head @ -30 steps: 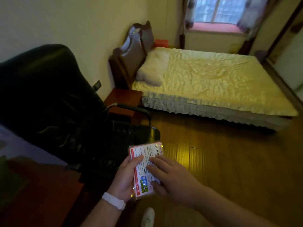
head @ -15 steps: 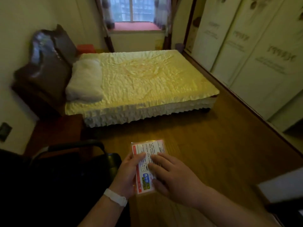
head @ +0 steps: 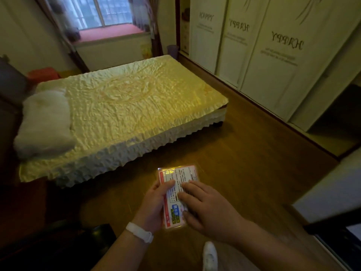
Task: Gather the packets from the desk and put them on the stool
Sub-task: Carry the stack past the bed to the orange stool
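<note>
A stack of flat packets (head: pixel 176 184), white with red borders and small print, is held in front of me over the wooden floor. My left hand (head: pixel 154 206), with a white wristband, grips the stack along its left edge, thumb on top. My right hand (head: pixel 207 208) lies across the right side of the stack with fingers spread on its face. How many packets are in the stack cannot be told. No stool or desk is in view.
A bed (head: pixel 125 106) with a yellow cover and white pillow (head: pixel 45 122) fills the left and middle. White wardrobe doors (head: pixel 273 55) line the right wall. A black chair (head: pixel 58 247) sits lower left, a white surface (head: pixel 328 196) at right, my shoe (head: pixel 210 255) below.
The view has swung to the right, away from the black chair and toward the wardrobes. Both hands keep the same hold on the packets.
</note>
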`<state>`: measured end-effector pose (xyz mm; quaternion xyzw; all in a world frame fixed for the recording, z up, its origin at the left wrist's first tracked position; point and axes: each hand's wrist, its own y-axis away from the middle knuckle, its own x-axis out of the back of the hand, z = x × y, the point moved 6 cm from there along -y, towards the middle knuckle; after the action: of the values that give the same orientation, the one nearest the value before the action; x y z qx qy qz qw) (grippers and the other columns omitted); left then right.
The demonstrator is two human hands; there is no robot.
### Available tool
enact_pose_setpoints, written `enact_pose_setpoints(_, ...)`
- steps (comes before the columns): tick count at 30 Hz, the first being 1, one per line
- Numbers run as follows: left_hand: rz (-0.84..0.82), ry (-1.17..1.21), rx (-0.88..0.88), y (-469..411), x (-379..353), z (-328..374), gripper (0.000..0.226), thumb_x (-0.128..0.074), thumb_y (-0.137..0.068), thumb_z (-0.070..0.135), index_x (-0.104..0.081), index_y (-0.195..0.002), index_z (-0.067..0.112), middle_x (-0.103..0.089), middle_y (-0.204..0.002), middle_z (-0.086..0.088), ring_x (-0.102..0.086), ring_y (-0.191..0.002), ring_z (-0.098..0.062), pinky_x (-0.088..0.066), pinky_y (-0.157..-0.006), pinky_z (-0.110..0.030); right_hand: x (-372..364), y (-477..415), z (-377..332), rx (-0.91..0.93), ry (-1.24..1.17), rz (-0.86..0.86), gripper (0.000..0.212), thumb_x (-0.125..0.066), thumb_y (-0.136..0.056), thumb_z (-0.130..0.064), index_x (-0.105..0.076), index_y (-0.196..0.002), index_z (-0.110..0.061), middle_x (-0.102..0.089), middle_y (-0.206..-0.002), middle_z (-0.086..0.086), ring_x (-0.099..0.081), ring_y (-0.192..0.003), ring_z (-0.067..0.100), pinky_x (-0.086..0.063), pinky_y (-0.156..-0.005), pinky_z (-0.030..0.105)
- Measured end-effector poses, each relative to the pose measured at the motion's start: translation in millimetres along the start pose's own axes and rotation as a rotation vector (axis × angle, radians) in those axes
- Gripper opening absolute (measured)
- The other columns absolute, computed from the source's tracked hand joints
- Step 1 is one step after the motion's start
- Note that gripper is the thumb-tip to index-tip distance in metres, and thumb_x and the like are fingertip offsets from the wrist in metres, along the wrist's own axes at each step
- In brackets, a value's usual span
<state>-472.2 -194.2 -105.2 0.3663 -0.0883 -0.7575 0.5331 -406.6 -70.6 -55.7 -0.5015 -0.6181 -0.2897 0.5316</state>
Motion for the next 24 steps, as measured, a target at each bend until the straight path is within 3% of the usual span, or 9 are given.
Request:
enact_pose_setpoints(5,0.017,-0.069,0.022,-64,-63,20,0.04,-0.063,-0.088,0.021,-0.059,-0.126,0.007,-0.071,-0.114,-0.027,-0.069,-0.1,-0.045,-0.058,-0.078,-0.05,24,-19,87,-0.026,-0.014,0.016,0.049,-0.043,-0.096,-0.048,-0.043,-0.137,-0.022,-0.047,-0.143,0.007,-0.039,-0.133,0.024,-0.042,-0.104,0.043)
enact_pose_setpoints(10,0.006,-0.123,-0.003,-123,-126,43,0.03,-0.061,-0.092,0.019,-0.062,-0.12,0.009,-0.074,-0.106,-0.025,-0.074,-0.085,-0.036,-0.059,-0.063,-0.043,55,-39,165,-0.034,0.008,0.072,0.048,-0.045,-0.094,-0.046,-0.047,-0.134,-0.019,-0.05,-0.14,0.008,-0.042,-0.131,0.024,-0.041,-0.102,0.039)
enact_pose_setpoints(17,-0.04,-0.132,0.021,-201,-176,66,0.038,-0.066,-0.088,0.02,-0.061,-0.124,0.006,-0.07,-0.115,-0.029,-0.069,-0.096,-0.043,-0.058,-0.073,-0.049,70,-65,240,-0.135,0.01,0.117,0.048,-0.045,-0.095,-0.047,-0.046,-0.135,-0.022,-0.048,-0.142,0.006,-0.04,-0.133,0.022,-0.032,-0.105,0.036)
enact_pose_setpoints(24,-0.126,-0.12,0.091,-296,-196,83,0.033,-0.062,-0.091,0.017,-0.062,-0.121,0.004,-0.072,-0.108,-0.028,-0.072,-0.086,-0.038,-0.059,-0.066,-0.044,58,-115,311,-0.209,0.013,0.107,0.047,-0.046,-0.095,-0.046,-0.048,-0.134,-0.02,-0.048,-0.141,0.007,-0.04,-0.132,0.023,-0.037,-0.105,0.039)
